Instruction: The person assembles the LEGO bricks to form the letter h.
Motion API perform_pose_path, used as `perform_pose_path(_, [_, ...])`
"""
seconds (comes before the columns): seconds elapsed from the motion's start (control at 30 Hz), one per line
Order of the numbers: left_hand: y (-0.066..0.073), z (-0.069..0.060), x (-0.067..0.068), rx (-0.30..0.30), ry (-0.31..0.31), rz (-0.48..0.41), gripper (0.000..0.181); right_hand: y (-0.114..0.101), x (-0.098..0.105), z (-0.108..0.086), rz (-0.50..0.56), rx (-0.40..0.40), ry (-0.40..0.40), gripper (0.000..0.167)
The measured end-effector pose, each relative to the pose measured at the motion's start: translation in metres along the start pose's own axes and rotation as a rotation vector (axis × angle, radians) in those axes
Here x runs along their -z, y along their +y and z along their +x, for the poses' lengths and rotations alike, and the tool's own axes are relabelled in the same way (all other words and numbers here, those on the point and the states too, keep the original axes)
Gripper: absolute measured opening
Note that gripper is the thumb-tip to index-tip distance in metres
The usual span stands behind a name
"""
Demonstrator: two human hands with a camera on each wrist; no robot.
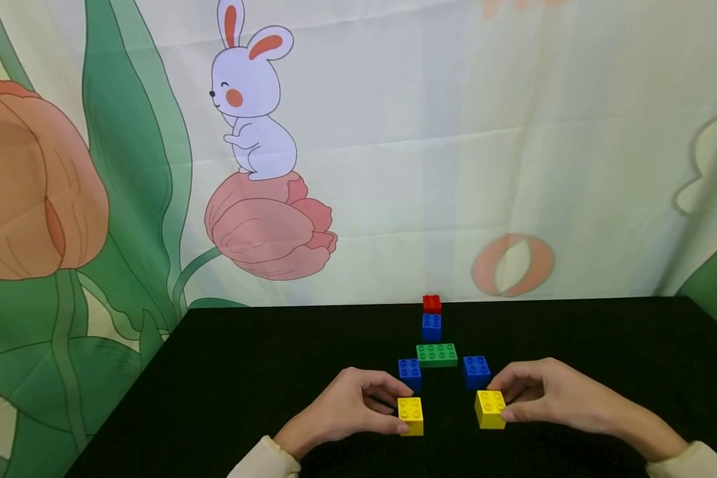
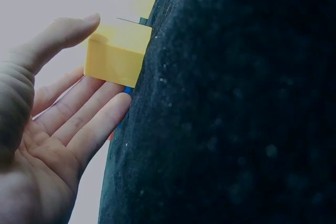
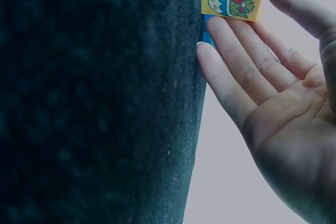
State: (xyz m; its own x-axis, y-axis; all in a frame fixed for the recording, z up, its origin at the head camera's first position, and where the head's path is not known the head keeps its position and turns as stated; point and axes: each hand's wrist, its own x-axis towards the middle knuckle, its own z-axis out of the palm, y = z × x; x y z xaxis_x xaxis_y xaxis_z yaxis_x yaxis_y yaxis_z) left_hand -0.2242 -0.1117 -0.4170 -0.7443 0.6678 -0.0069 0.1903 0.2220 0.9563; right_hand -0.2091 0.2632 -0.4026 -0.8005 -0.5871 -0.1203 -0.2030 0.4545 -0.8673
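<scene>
My left hand [image 1: 357, 406] pinches a yellow toy brick [image 1: 411, 418] between thumb and fingers, low on the black table. Opposite it, my right hand [image 1: 552, 397] pinches a second yellow brick [image 1: 490, 410]; the right wrist view shows a printed picture [image 3: 232, 0] on that brick's side. Just beyond the left brick stands a blue brick [image 1: 409, 373], and another blue brick [image 1: 476, 372] lies beyond the right one. A long green brick [image 1: 437, 356] sits between and behind these blue bricks. Whether the yellow bricks touch the blue ones I cannot tell.
Farther back, a third blue brick [image 1: 431, 326] stands in front of a red brick [image 1: 431, 304] near the far edge of the black table [image 1: 275, 358]. A cloth backdrop [image 1: 382, 179] with a rabbit and tulips hangs behind it.
</scene>
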Motion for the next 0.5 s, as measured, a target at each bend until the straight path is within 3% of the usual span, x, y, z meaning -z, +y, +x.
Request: perform_pose_path(0.5, [-0.0033,-0.0006,-0.0002,0.028,0.005,0.038,0.028,0.0006,-0.0019,-0.0012,-0.006,-0.006,0.006,0.034])
